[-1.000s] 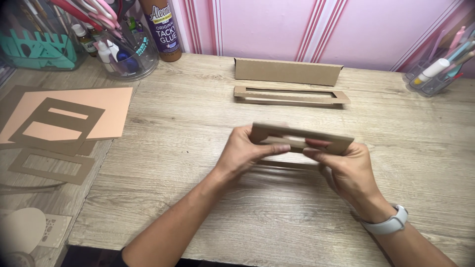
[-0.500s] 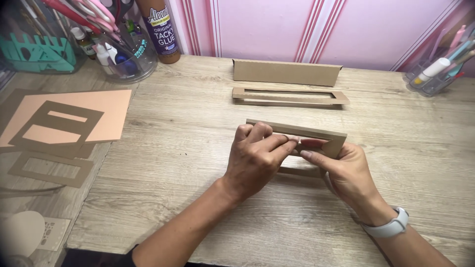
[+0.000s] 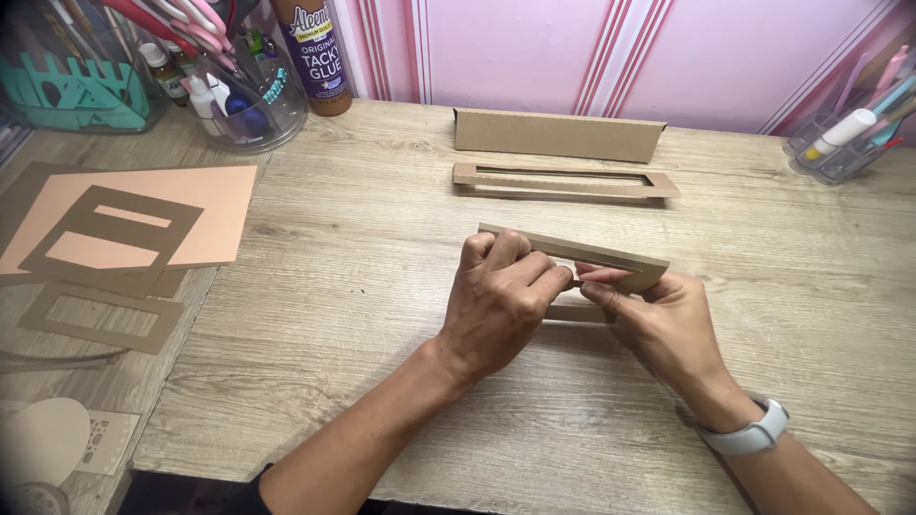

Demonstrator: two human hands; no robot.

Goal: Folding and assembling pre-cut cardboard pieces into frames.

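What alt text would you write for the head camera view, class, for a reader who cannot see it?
Two bare hands, left hand and right hand, pinch a long brown cardboard frame above a wooden table. Behind it lie a flat cardboard frame and a folded cardboard strip; cardboard cut-outs on peach paper lie to the left.

Both hands, left hand (image 3: 501, 300) and right hand (image 3: 658, 319), pinch the long kraft frame (image 3: 611, 259) with bare wooden table (image 3: 382, 277) open to either side and toward the body. Beyond the grip, a flat cardboard frame (image 3: 563, 181) and an upright folded cardboard strip (image 3: 558, 133) bar the way. Far left of the grip lie a peach sheet (image 3: 215, 205) and brown cut-out frames (image 3: 105, 315).
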